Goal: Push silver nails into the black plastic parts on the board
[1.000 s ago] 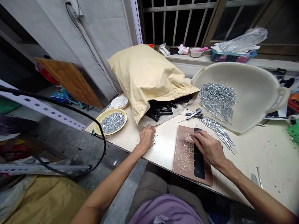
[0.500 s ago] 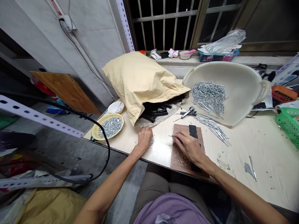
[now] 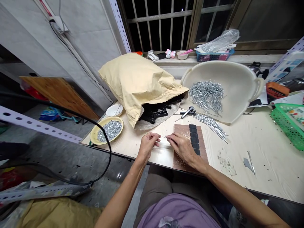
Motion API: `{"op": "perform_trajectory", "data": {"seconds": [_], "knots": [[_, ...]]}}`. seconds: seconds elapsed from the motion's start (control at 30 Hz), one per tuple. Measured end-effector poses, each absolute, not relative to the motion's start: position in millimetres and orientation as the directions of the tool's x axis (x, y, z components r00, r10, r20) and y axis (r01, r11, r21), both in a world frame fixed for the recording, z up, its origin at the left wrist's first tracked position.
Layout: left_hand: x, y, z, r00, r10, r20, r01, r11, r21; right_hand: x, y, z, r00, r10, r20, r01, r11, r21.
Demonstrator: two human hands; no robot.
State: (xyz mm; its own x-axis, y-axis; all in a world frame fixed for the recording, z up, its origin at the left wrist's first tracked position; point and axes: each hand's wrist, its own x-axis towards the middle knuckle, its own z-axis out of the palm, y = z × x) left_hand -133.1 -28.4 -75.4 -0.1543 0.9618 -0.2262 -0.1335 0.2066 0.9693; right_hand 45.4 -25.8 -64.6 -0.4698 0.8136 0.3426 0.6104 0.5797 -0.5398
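My right hand (image 3: pixel 182 148) is closed in a pinch on a thin metal rod (image 3: pixel 164 136), whose tip points left. Facing that tip, my left hand (image 3: pixel 147 145) has its thumb and fingers pressed together; whatever they hold is too small to make out. A narrow gap separates the two hands. Below the right hand lies a brown board (image 3: pixel 202 139) with a column of black rectangular pieces (image 3: pixel 194 135) and pale crumbs on it. Loose metal rods (image 3: pixel 212 124) are spread behind the board, beside a caliper-like tool (image 3: pixel 188 112).
A cream basin (image 3: pixel 239 85) holds a heap of metal rods. The beige sack (image 3: pixel 137 79) spills black parts (image 3: pixel 155 114). Left stand a yellow dish (image 3: pixel 93 136) of small metal bits and a white bowl (image 3: pixel 114 110). A black cable (image 3: pixel 110 152) loops at left; a green basket (image 3: pixel 286 126) sits right.
My left hand has lifted off the small metal bits on the table and turned toward the rod. The right hand has shifted left with the rod, so the hands are closer together.
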Motion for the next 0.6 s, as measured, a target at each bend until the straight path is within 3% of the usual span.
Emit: {"op": "perform_trajectory", "data": {"seconds": [0.13,0.6], "knots": [[-118.5,-35.2,-68.7,-0.133,0.975,-0.178,-0.257,0.14,0.956,43.8,-29.1,-64.7,-0.463,0.816,0.345,0.604,0.576,-0.551],[-113.0,-39.0,-74.3,-0.078,0.99,-0.12,-0.14,0.108,0.984,53.5,-33.3,-70.3,-0.431,0.832,0.349,0.627,0.555,-0.547]]}}
